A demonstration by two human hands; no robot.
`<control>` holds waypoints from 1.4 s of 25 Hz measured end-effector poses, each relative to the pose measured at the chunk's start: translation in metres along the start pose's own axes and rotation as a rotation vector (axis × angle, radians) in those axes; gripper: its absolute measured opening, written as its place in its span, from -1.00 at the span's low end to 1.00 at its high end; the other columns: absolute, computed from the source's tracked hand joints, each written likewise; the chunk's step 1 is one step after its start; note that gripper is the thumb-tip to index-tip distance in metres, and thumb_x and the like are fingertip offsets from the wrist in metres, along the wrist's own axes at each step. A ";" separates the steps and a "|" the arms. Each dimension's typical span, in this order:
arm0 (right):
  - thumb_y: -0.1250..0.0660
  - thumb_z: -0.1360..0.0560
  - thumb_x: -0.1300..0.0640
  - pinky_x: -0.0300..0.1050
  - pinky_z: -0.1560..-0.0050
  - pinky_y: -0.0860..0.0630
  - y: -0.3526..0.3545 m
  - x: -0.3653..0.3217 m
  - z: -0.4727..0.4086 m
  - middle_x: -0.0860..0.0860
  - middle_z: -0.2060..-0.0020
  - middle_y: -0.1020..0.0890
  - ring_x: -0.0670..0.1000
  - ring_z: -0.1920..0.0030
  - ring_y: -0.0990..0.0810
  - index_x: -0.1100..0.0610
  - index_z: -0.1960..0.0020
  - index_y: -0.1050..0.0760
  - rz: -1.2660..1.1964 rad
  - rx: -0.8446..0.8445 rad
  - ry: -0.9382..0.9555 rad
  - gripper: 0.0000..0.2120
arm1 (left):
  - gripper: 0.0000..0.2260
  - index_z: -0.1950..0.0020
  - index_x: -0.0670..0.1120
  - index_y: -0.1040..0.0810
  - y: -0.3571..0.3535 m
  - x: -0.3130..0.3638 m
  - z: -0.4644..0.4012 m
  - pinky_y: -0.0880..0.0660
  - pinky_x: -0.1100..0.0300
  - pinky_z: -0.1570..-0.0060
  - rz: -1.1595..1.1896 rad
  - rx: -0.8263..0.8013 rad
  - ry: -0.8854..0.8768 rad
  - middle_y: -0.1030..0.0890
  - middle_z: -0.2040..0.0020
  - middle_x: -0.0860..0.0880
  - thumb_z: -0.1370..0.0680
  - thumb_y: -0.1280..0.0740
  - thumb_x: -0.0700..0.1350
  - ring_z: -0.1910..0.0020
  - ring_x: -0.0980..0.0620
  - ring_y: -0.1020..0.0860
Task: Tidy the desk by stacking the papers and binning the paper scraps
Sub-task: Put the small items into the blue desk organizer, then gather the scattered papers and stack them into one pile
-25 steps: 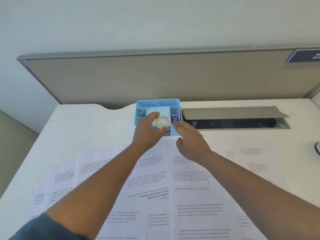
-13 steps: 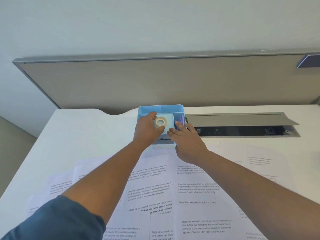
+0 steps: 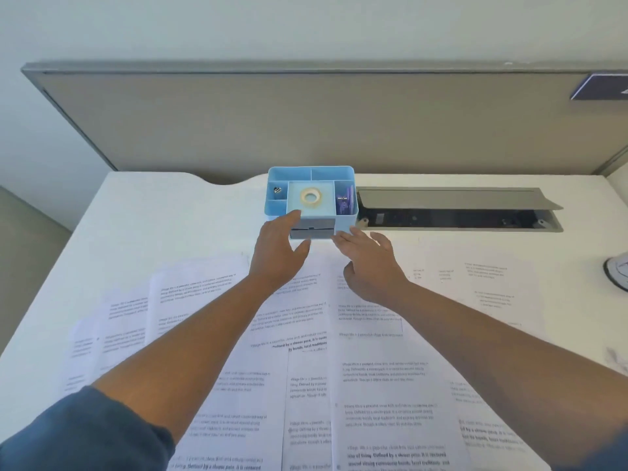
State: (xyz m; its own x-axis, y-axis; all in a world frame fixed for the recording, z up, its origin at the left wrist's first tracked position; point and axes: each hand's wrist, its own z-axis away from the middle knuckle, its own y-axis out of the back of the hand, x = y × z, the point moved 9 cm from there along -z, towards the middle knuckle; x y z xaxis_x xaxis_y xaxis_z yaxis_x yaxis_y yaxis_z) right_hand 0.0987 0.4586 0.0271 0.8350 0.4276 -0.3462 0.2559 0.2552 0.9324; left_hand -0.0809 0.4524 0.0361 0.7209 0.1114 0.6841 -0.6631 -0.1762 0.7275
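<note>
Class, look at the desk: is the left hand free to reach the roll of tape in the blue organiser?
Probably yes. The left hand is open and empty at the near edge of the blue organiser, and the roll of tape lies uncovered in the open middle compartment just beyond its fingertips, with nothing above it.

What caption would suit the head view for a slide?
Tape roll lies in the blue organiser; both open hands, left and right, hover above scattered printed papers.

I'm seeing matt white printed paper sheets (image 3: 373, 385) covering my smooth white desk (image 3: 170, 215), a smooth light-blue plastic organiser tray (image 3: 277, 178) holding a glossy translucent tape roll (image 3: 310, 197), and a brushed grey metal cable flap (image 3: 441, 198).
</note>
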 end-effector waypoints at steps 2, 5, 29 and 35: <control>-0.20 -0.58 0.27 -0.01 -0.60 0.04 -0.013 -0.001 0.029 -0.04 -0.62 -0.26 -0.01 -0.65 -0.09 0.06 -0.63 -0.23 -0.121 -0.036 -0.062 -0.38 | -0.52 -0.48 -0.10 -0.49 -0.003 -0.010 0.032 -0.40 0.05 -0.42 0.018 -0.063 0.022 -0.58 -0.37 -0.05 -0.57 -0.47 -0.15 -0.37 -0.10 -0.48; -0.22 -0.61 0.23 -0.10 -0.60 -0.01 -0.030 -0.007 0.084 -0.02 -0.62 -0.25 0.01 -0.64 -0.12 0.09 -0.64 -0.20 -0.218 -0.105 -0.074 -0.39 | -0.56 -0.47 -0.08 -0.51 -0.009 -0.022 0.084 -0.34 0.09 -0.47 0.021 -0.164 0.038 -0.57 -0.39 -0.01 -0.59 -0.45 -0.13 -0.41 -0.05 -0.46; -0.34 -0.59 0.13 -0.15 -0.47 -0.32 -0.107 -0.052 0.275 -0.13 -0.55 -0.35 -0.08 -0.52 -0.35 -0.03 -0.61 -0.27 -0.599 -0.307 -0.080 -0.38 | -0.54 -0.45 0.00 -0.49 0.032 -0.073 0.377 -0.33 0.21 -0.40 -0.004 -0.058 0.450 -0.47 -0.44 0.07 -0.57 -0.49 -0.01 -0.43 0.06 -0.42; -0.39 -0.56 0.12 -0.13 -0.11 -0.49 -0.134 -0.092 0.257 -0.22 -0.22 -0.55 -0.09 -0.22 -0.58 -0.04 -0.51 -0.41 -0.873 -0.303 -0.315 -0.47 | -0.41 -0.56 0.05 -0.37 0.079 -0.128 0.391 -0.26 -0.02 -0.51 -0.011 -0.056 0.518 -0.31 -0.56 0.06 -0.57 -0.48 0.05 -0.56 -0.05 -0.22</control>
State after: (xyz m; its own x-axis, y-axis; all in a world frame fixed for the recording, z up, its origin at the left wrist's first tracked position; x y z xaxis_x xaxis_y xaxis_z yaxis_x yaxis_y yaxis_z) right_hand 0.1123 0.1621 -0.0396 0.5147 -0.2580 -0.8177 0.7468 0.6033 0.2797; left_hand -0.1471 0.0419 -0.0151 0.5427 0.5850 0.6027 -0.6763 -0.1212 0.7266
